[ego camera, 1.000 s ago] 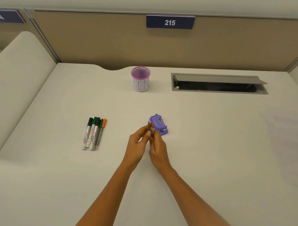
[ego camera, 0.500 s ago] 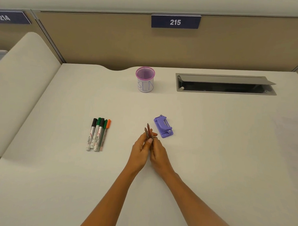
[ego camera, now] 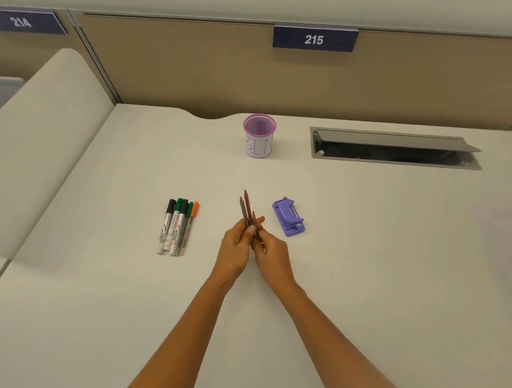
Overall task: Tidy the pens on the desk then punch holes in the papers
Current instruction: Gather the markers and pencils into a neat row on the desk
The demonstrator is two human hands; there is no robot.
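Note:
Both hands meet at the middle of the white desk (ego camera: 363, 272) around a small bunch of pencils (ego camera: 246, 208) whose points stick up and away from me. My left hand (ego camera: 236, 245) grips the bunch with the thumb on top. My right hand (ego camera: 271, 253) closes on the same pencils from the right. Several markers (ego camera: 177, 225) with black, green and orange caps lie side by side to the left. A purple hole punch (ego camera: 289, 217) sits just right of the hands. No papers show.
A purple mesh cup (ego camera: 258, 135) with a white label stands at the back centre. To its right, an open cable hatch (ego camera: 394, 148) is set into the desk. A tan partition (ego camera: 195, 68) runs behind, and a rounded divider (ego camera: 40, 143) borders the left.
The hands drew away from the hole punch toward the left, and the pencils now stand out longer above the fingers. The view itself shifted slightly.

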